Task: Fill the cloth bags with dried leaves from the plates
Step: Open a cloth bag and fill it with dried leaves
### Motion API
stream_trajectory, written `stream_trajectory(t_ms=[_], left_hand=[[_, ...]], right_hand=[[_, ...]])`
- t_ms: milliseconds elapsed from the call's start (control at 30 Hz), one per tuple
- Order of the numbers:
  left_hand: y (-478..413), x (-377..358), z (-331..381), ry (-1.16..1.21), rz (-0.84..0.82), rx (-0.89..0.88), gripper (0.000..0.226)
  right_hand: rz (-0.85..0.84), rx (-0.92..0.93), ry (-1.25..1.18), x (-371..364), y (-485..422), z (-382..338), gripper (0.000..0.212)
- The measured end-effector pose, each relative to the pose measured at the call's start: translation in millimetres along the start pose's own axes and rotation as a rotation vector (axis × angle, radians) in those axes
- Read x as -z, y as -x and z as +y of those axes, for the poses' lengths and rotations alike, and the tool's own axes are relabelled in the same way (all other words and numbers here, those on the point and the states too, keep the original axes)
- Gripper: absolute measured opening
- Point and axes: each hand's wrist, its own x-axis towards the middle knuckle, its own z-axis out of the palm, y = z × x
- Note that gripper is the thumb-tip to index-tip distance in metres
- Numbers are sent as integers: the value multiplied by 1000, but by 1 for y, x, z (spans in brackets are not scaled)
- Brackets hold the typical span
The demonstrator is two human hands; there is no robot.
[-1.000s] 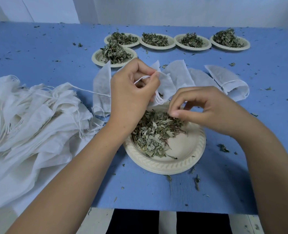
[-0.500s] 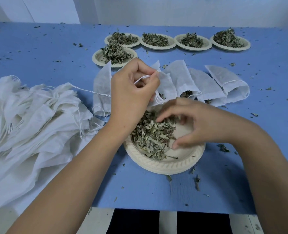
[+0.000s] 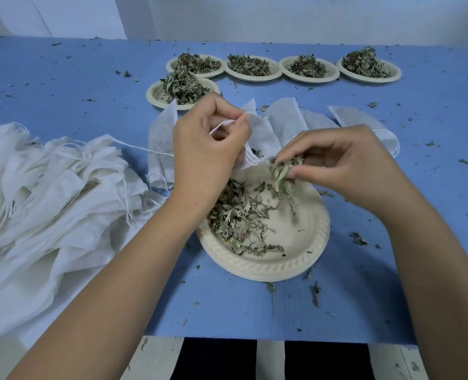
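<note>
Head view: left hand [image 3: 208, 152] is pinching cloth bag [image 3: 263, 135] open by its drawstring [image 3: 222, 124] at frame centre, over near plate [image 3: 268, 267]'s far rim. Right hand [image 3: 340, 163] is pinching dried leaves [image 3: 281, 170] just right of bag mouth; mouth is facing lower right, toward them.

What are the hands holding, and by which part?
Left hand grips a cloth bag by its drawstring mouth; right hand pinches a clump of dried leaves.

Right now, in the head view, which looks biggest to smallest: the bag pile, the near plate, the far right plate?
1. bag pile
2. near plate
3. far right plate, though distance may shrink it
</note>
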Motion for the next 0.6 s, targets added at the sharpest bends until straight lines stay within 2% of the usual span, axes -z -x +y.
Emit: stream_trajectory(t_ms=[100, 233, 300, 367, 433, 500, 600], left_hand=[[0, 0, 0, 8, -48, 11, 20], [2, -1, -1, 8, -119, -9, 18], [3, -2, 0, -2, -145, -33, 18], [5, -2, 0, 3, -170, -43, 19], [6, -3, -1, 18, -183, -37, 19], [7, -4, -1, 19, -181, -30, 19], [5, -4, -2, 4, -147, -31, 20]], right_hand=[[162, 83, -185, -5, -1, -2, 29], [289, 108, -155, -17, -3, 0, 30], [328, 138, 2, -23, -3, 5, 25], [351, 264, 315, -29, -3, 11, 20], [371, 360, 503, -32, -4, 14, 18], [373, 382, 543, -31, -5, 15, 18], [296, 323, 451, -26, -5, 14, 26]])
